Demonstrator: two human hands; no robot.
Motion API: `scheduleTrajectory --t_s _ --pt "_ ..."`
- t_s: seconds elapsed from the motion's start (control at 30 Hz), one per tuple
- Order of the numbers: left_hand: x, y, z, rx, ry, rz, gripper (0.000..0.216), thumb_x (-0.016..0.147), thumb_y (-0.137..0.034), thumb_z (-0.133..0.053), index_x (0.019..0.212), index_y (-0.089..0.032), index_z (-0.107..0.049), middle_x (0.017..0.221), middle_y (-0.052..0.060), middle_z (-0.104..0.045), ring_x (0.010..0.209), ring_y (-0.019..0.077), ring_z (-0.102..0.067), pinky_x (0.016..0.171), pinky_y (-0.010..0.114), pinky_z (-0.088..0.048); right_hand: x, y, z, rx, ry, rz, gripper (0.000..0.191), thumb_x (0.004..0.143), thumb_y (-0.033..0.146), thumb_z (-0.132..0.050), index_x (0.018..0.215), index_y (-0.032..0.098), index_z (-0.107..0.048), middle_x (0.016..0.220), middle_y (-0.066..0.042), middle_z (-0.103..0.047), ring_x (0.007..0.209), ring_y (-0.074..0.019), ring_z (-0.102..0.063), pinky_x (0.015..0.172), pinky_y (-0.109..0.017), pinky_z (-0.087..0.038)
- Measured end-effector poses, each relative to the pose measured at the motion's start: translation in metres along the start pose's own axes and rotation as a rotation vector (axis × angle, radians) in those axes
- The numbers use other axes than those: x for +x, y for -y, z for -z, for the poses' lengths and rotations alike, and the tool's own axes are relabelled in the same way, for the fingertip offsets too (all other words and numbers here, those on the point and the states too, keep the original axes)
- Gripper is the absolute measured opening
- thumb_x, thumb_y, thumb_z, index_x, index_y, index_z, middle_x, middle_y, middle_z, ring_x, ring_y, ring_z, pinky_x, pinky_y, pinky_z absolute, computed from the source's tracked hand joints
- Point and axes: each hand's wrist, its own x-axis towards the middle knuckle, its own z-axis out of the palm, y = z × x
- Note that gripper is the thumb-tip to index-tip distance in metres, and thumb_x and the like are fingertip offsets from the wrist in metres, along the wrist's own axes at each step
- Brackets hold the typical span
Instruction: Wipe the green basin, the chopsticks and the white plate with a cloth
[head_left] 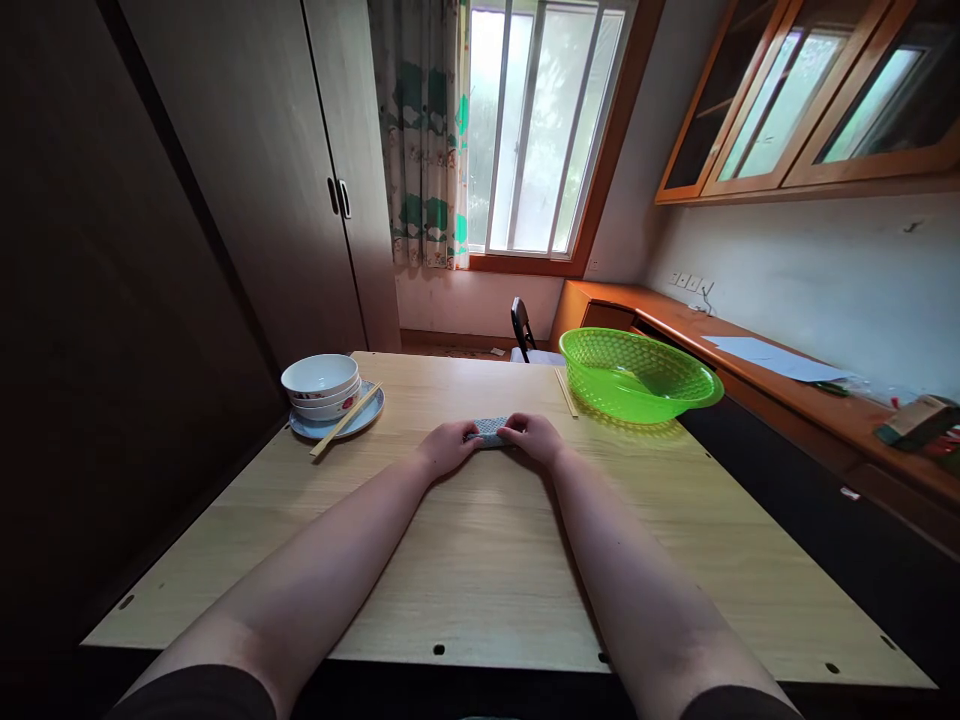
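Observation:
A small folded grey-blue patterned cloth [491,428] lies flat on the wooden table [487,560], near its middle. My left hand [448,448] pinches the cloth's left end, fingers closed. At the opposite end, my right hand [534,438] grips it between thumb and fingers. Both forearms stretch forward over the tabletop.
To the left, stacked white bowls [321,378] stand on a blue-rimmed plate [373,408], with chopsticks [345,422] across its edge. On the right, a green plastic basket [637,385] overhangs the table edge beside more chopsticks [567,393]. Behind is a chair [520,325].

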Motion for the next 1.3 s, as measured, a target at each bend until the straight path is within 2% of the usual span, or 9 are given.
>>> scheduleTrajectory --t_s 0.13,0.43,0.7,0.8,0.9,1.0,1.1,1.17,1.3 --pt "0.003 0.006 0.001 -0.108 -0.087 0.067 0.024 0.09 -0.036 -0.048 0.089 -0.02 -0.067 0.084 0.003 -0.072 0.081 0.019 -0.064 0.072 0.028 -0.048 -0.001 -0.001 0.003 0.006 0.015 -0.012 0.027 0.071 0.046 -0.067 0.075 0.019 -0.066 0.065 0.002 -0.062 0.062 -0.0131 -0.054 0.058 -0.023 -0.039" --pt "0.009 0.016 -0.008 -0.134 -0.207 0.159 0.026 0.086 -0.022 -0.054 0.11 -0.019 -0.062 0.101 0.007 -0.072 0.084 0.0183 -0.066 0.081 0.031 -0.053 0.0 0.007 -0.003 -0.239 -0.024 -0.02 0.029 0.084 0.043 -0.057 0.066 0.02 -0.06 0.06 0.002 -0.058 0.058 -0.0118 -0.046 0.054 -0.024 -0.03" --pt "0.009 0.013 -0.006 -0.012 -0.261 0.153 0.029 0.087 -0.023 -0.054 0.114 -0.015 -0.062 0.122 0.014 -0.064 0.113 0.0258 -0.06 0.102 0.041 -0.045 0.005 0.01 -0.015 -0.365 -0.071 -0.107 0.032 0.092 0.043 -0.051 0.075 0.021 -0.066 0.071 -0.004 -0.068 0.063 -0.015 -0.054 0.056 -0.027 -0.029" --pt "0.007 0.006 -0.008 0.147 -0.204 0.074 0.03 0.089 -0.027 -0.053 0.116 -0.019 -0.064 0.134 0.013 -0.059 0.125 0.0278 -0.053 0.11 0.044 -0.038 0.007 0.01 -0.019 -0.388 -0.081 -0.119 0.032 0.093 0.044 -0.05 0.08 0.021 -0.068 0.077 -0.006 -0.07 0.067 -0.0166 -0.057 0.057 -0.027 -0.03" --pt "0.003 -0.002 -0.017 0.255 -0.061 -0.015 0.041 0.092 -0.036 -0.049 0.128 -0.02 -0.059 0.145 0.012 -0.051 0.135 0.0286 -0.044 0.115 0.046 -0.029 0.008 0.009 -0.022 -0.415 -0.077 -0.13 0.032 0.093 0.044 -0.05 0.084 0.02 -0.069 0.083 -0.008 -0.072 0.072 -0.0186 -0.06 0.059 -0.028 -0.032" --pt "0.001 -0.006 -0.026 0.305 0.08 -0.002 0.054 0.094 -0.043 -0.042 0.143 -0.019 -0.045 0.153 0.013 -0.039 0.143 0.029 -0.032 0.117 0.051 -0.022 0.009 0.009 -0.023 -0.442 -0.079 -0.136 0.03 0.093 0.041 -0.051 0.09 0.018 -0.07 0.091 -0.011 -0.072 0.08 -0.0209 -0.063 0.064 -0.029 -0.036" --pt "0.001 -0.006 -0.027 0.319 0.141 0.02 0.058 0.096 -0.047 -0.034 0.147 -0.019 -0.039 0.156 0.012 -0.034 0.146 0.0284 -0.025 0.116 0.054 -0.019 0.009 0.009 -0.023 -0.457 -0.085 -0.133 0.029 0.093 0.037 -0.052 0.098 0.016 -0.07 0.103 -0.014 -0.071 0.091 -0.0224 -0.063 0.074 -0.03 -0.04" --pt "0.002 -0.006 -0.023 0.308 0.134 0.02 0.054 0.098 -0.045 -0.029 0.145 -0.021 -0.043 0.154 0.011 -0.038 0.144 0.0265 -0.031 0.116 0.051 -0.023 0.009 0.009 -0.022 -0.455 -0.081 -0.12 0.031 0.093 0.036 -0.053 0.108 0.016 -0.069 0.113 -0.014 -0.068 0.1 -0.0228 -0.062 0.081 -0.03 -0.041" --pt "0.005 -0.003 -0.014 0.26 0.078 0.027 0.042 0.098 -0.036 -0.032 0.126 -0.026 -0.063 0.132 0.007 -0.064 0.123 0.0228 -0.056 0.106 0.039 -0.039 0.009 0.01 -0.02 -0.433 -0.025 -0.045 0.034 0.09 0.038 -0.057 0.119 0.021 -0.066 0.12 -0.008 -0.067 0.109 -0.0216 -0.059 0.09 -0.03 -0.039"
